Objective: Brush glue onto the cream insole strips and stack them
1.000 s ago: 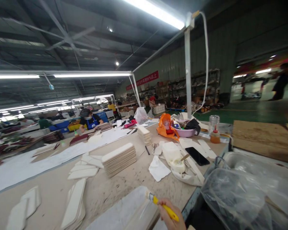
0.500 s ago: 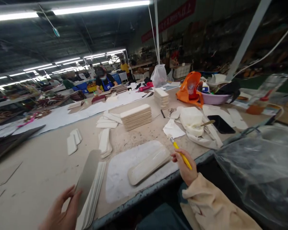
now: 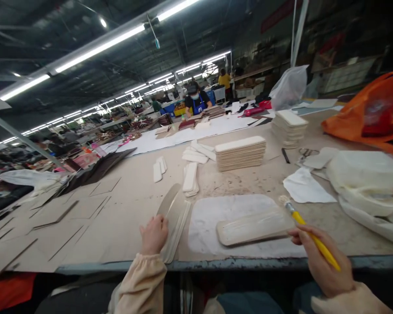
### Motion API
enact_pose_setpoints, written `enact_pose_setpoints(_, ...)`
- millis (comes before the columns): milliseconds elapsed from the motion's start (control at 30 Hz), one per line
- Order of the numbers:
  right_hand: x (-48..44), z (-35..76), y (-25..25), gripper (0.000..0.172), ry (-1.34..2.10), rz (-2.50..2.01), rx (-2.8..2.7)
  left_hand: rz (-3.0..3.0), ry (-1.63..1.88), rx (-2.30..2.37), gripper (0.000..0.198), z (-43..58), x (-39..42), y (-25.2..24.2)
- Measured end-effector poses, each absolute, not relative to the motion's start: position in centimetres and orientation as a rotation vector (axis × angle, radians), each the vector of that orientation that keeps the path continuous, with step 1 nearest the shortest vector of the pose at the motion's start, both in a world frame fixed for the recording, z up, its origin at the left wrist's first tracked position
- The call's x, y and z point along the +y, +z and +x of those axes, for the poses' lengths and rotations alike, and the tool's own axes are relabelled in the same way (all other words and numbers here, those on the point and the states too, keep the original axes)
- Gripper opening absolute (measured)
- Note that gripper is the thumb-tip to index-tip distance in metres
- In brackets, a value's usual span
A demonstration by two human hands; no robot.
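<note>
A brush with a yellow handle [image 3: 300, 216] is in my right hand [image 3: 327, 257], its pale bristles pointing away from me. My left hand [image 3: 154, 233] is closed on the edge of a thin grey strip with rounded ends [image 3: 169, 201], tilted over a fanned stack of long pale strips [image 3: 180, 233]. Between the hands, a long rounded pale piece [image 3: 253, 226] with a shiny, streaked top lies on a white sheet [image 3: 203, 218]. The bristles are close to the far right end of this piece; whether they touch it I cannot tell.
Behind the sheet stand a tall stack of pale pieces [image 3: 240, 153] and another stack [image 3: 288, 126]. A white cloth [image 3: 306, 185], scissors [image 3: 306, 152], a white tub [image 3: 363, 174] and an orange bag [image 3: 373, 117] are on the right. Grey panels [image 3: 55, 213] lie left. A co-worker [image 3: 198, 102] is across the table.
The view has swung left, so the table's things appear further right. My left hand still holds the grey strip at the stack, and my right hand still holds the brush.
</note>
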State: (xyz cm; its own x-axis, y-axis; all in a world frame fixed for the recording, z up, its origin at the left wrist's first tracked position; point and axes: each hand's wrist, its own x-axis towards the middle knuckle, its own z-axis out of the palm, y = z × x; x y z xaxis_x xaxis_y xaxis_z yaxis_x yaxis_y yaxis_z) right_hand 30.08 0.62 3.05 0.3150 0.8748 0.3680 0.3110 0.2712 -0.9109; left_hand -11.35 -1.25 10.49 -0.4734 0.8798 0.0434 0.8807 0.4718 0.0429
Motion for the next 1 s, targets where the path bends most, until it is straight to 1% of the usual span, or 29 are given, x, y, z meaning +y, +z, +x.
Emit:
enact_pose_setpoints(200, 0.4, 30.0, 2.9, 0.025, 0.627, -1.255, -1.288, -1.615, -0.099, -2.695, 0.027, -12.7, -2.6, 15.0)
enact_pose_setpoints(233, 0.4, 29.9, 2.9, 0.024, 0.627, -1.250, -1.272, -1.632, -0.157, -2.687, 0.028, -12.6, -3.0, 15.4)
enact_pose_setpoints(300, 0.3, 29.7, 3.2, 0.023, 0.635, -1.232, -1.232, -1.748, -0.392, -2.648, 0.028, -11.3, -3.7, 15.7)
enact_pose_setpoints(400, 0.1, 28.9, 3.7, 0.019, 0.764, -1.105, -1.160, -2.127, -0.782, -2.562, 0.029, -7.1, -4.3, 14.4)
enact_pose_setpoints(500, -0.1, 28.2, 3.9, 0.018, 1.000, -0.917, -1.124, -2.548, -0.887, -2.517, 0.029, -1.3, -4.3, 11.9)
enact_pose_setpoints(567, -0.1, 28.1, 3.7, 0.020, 1.067, -0.883, -1.170, -2.729, -0.912, -2.508, 0.027, 2.1, -4.2, 10.3)
enact_pose_setpoints(700, -0.2, 28.7, 2.9, 0.027, 0.910, -1.115, -1.234, -2.861, -0.998, -2.537, 0.024, 5.8, -3.9, 8.2)
enact_pose_setpoints(833, 0.1, 29.4, 2.8, 0.032, 0.724, -1.255, -1.209, -2.954, -1.116, -2.659, 0.020, 5.7, -3.8, 7.4)
enact_pose_setpoints(933, 0.9, 30.1, 2.7, 0.034, 0.580, -1.337, -1.180, -3.011, -1.369, -2.867, 0.023, 4.4, -3.9, 7.2)
enact_pose_setpoints(1000, 1.7, 30.5, 2.8, 0.037, 0.491, -1.418, -1.200, -2.891, -1.607, -3.020, 0.029, 3.4, -3.6, 7.1)
